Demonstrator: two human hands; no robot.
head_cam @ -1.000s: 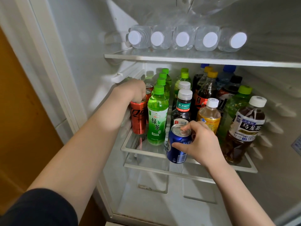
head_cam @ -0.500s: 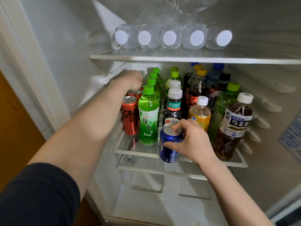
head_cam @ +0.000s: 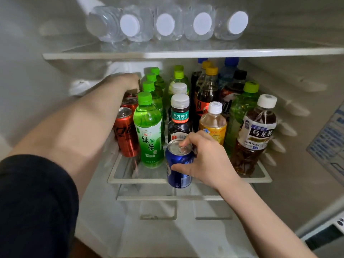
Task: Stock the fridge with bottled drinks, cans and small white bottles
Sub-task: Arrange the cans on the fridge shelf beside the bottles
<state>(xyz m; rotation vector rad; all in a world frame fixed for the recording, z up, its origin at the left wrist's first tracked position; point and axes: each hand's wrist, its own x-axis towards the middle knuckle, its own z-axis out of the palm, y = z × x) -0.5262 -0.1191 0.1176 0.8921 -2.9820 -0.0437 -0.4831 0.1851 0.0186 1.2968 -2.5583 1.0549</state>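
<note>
My right hand grips a blue can from the side, with a finger on its lid. The can is at the front lip of the middle shelf, its base lower than the lip. My left hand reaches deep along the left wall. Its fingers curl down over the rearmost red can; the fingertips are hidden. Two more red cans stand in a row in front of it. Beside them is a row of green tea bottles.
Dark, yellow and brown tea bottles fill the middle and right of the shelf. Several clear water bottles lie on the upper shelf, white caps facing me. Below is a lower glass shelf and the fridge floor.
My left hand left the front red can and moved back along the can row. My right hand keeps the blue can at the shelf's front edge. The view moved closer.
</note>
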